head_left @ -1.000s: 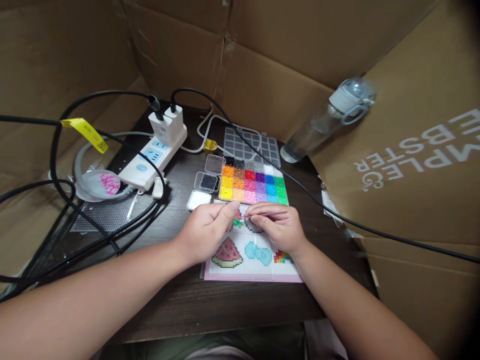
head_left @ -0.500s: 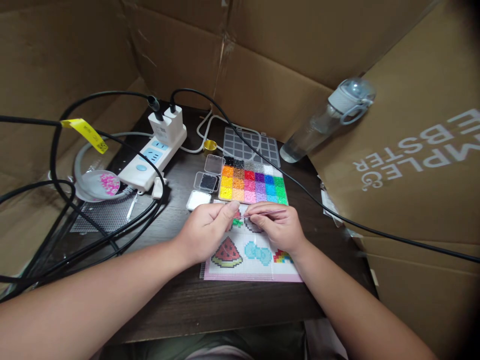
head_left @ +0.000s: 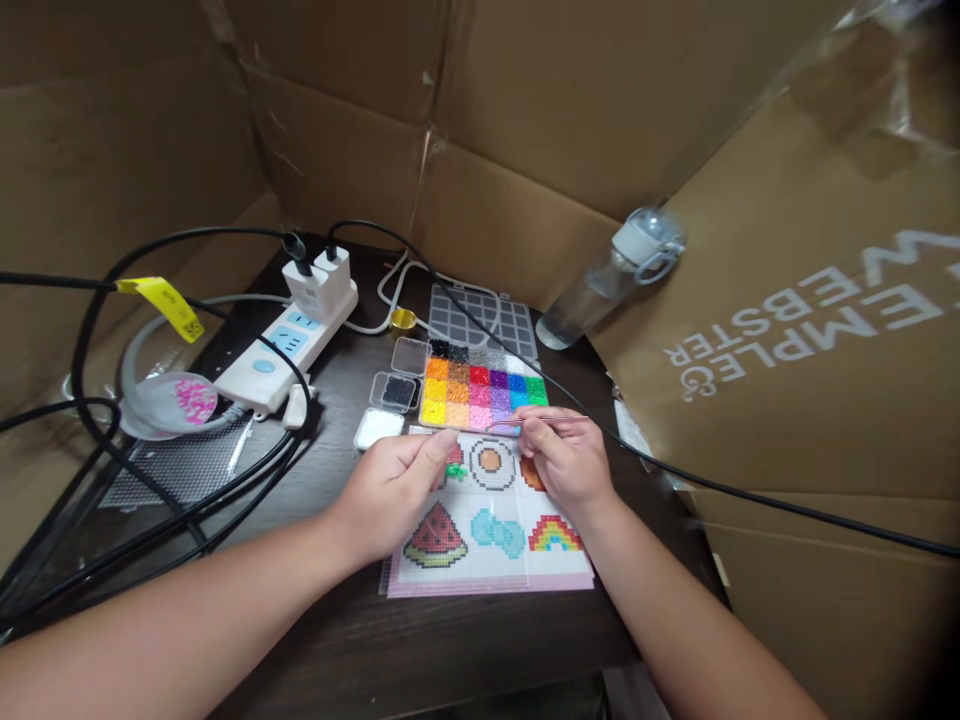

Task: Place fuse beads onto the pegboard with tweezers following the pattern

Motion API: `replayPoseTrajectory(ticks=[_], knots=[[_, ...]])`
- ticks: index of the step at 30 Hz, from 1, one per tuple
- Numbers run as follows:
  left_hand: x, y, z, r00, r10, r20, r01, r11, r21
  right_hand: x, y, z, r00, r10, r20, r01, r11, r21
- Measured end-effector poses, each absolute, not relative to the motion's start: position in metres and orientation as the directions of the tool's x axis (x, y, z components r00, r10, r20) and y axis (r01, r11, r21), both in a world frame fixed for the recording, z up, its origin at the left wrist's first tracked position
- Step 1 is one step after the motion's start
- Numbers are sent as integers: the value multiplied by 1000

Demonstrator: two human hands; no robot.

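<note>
My right hand pinches a thin pink metallic pair of tweezers, whose tip points left near the front edge of the bead box. That box has many small compartments filled with coloured beads. Below it lies a pattern sheet with a watermelon slice, a bow, a rainbow and an egg picture. What looks like a clear pegboard covers part of the sheet. My left hand rests at the sheet's upper left, its fingers curled and thumb pressed down beside the strawberry picture. Whatever it grips is hidden.
Small clear boxes of white and black beads stand left of the bead box. Further left are a power strip, looping black cables, and a dish of pink beads. A water bottle stands back right; cardboard walls surround the table.
My right hand has moved with the tweezers from over the pattern sheet toward the bead box, uncovering the egg picture. My left hand keeps its place on the sheet. The view has shifted slightly.
</note>
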State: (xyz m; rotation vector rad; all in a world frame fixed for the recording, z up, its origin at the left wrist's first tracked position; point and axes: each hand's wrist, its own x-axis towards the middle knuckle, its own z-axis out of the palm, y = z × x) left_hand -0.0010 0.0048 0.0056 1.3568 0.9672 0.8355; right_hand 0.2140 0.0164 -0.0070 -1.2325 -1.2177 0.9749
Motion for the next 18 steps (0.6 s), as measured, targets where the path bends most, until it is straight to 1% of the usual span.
replayPoseTrajectory(ticks=[2,4,7,9,18], knots=[[-1,5,5,394,916,-76,64,55,996,228,24,-5,199,972,122,-30,130,-991],[-2,4,5,396,915,-77,72,53,996,243,34,-1,280,951,134,-79,161,-984],[-2,4,6,390,918,-76,99,40,994,260,49,0,424,890,169,-56,212,-976],[-2,4,6,385,920,-72,109,32,993,265,58,-2,484,858,174,-27,214,-977],[-2,4,6,379,924,-60,108,21,994,259,63,-12,599,788,141,2,175,-985]])
